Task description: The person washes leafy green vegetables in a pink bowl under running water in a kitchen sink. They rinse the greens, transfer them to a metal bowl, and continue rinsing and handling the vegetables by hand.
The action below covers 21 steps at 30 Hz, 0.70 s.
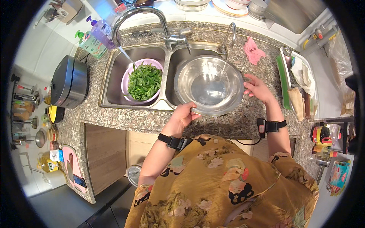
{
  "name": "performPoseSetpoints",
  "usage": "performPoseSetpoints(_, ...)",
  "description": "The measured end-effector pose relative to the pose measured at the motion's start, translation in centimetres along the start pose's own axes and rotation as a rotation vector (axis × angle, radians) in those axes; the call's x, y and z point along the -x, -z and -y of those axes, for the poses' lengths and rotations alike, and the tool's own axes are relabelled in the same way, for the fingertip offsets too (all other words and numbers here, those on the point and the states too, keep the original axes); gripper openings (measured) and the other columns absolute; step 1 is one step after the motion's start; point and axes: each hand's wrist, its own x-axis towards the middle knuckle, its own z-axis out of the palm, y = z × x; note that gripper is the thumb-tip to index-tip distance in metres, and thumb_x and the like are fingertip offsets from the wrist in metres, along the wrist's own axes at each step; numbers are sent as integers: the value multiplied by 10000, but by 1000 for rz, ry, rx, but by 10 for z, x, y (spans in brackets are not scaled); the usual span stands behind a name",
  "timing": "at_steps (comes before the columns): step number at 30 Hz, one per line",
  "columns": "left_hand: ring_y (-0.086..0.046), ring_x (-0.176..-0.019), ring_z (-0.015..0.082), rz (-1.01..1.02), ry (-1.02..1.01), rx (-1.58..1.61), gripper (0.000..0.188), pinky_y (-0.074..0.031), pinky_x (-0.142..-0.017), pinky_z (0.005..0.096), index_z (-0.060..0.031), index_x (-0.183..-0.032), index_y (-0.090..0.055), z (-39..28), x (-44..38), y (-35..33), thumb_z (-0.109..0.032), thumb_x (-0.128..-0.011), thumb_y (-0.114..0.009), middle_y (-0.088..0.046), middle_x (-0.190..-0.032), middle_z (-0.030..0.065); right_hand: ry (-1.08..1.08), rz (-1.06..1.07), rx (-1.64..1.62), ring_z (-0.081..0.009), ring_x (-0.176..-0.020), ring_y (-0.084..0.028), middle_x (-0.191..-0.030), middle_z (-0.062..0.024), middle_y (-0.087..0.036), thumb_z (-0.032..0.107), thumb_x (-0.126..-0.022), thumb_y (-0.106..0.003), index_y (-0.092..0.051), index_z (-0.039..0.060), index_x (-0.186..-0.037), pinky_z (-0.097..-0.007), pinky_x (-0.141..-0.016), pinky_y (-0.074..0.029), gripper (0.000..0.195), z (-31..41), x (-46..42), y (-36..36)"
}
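Note:
A wide stainless-steel basin (211,88) sits over the right sink bowl, tilted slightly towards me. Inside it is clear water, and a thin stream from the small curved tap (233,31) runs in. My left hand (184,113) grips the basin's near-left rim, thumb on top and fingers beneath. At the right rim, my right hand (256,87) has its fingers spread; whether they touch the metal is hard to tell. In the left sink bowl, a lilac bowl (124,88) holds chopped leafy greens (145,82). Water pours onto them from the large chrome faucet (139,10).
A pink cloth (253,50) lies right of the small tap. Farther right stands a white-and-green dish rack (281,77). Two pump bottles (92,45) and a grey rice cooker (70,82) occupy the left counter. A pink cutting board (68,151) bears a knife and a phone.

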Motion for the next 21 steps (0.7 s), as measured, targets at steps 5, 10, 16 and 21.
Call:
performPoseSetpoints(5,-681,-750,250,-39,-16,5,200,-615,-657,370,62,-1055,-560,-1,3,-4,-51,-890,-554,-659,-929,161,-7,-1,-21,-82,-711,-607,-989,-63,-651,191,-955,-610,-405,51,-1420,-211,-572,-465,528,-2,1,-2)
performPoseSetpoints(10,-683,-813,244,15,27,12,220,-623,-689,364,27,-1076,-551,3,2,1,-61,-876,-574,-657,-939,132,3,74,22,-92,-738,-606,-952,-52,-649,168,-951,-609,-441,50,-1397,-231,-605,-480,491,9,-5,8)
performPoseSetpoints(16,-653,-719,241,-4,49,13,141,-623,-677,371,15,-996,-550,0,7,-9,-58,-877,-555,-632,-853,118,359,-29,768,-246,-921,-655,-1055,-131,-675,152,-896,-619,-581,62,-1266,-363,-811,-521,382,21,-46,43)
performPoseSetpoints(21,-660,-722,266,7,56,34,150,-628,-671,379,19,-989,-548,2,-5,3,-49,-855,-560,-630,-869,139,616,-34,1156,-335,-1059,-628,-1156,-147,-660,117,-844,-606,-635,85,-1193,-416,-930,-493,351,36,-93,57)
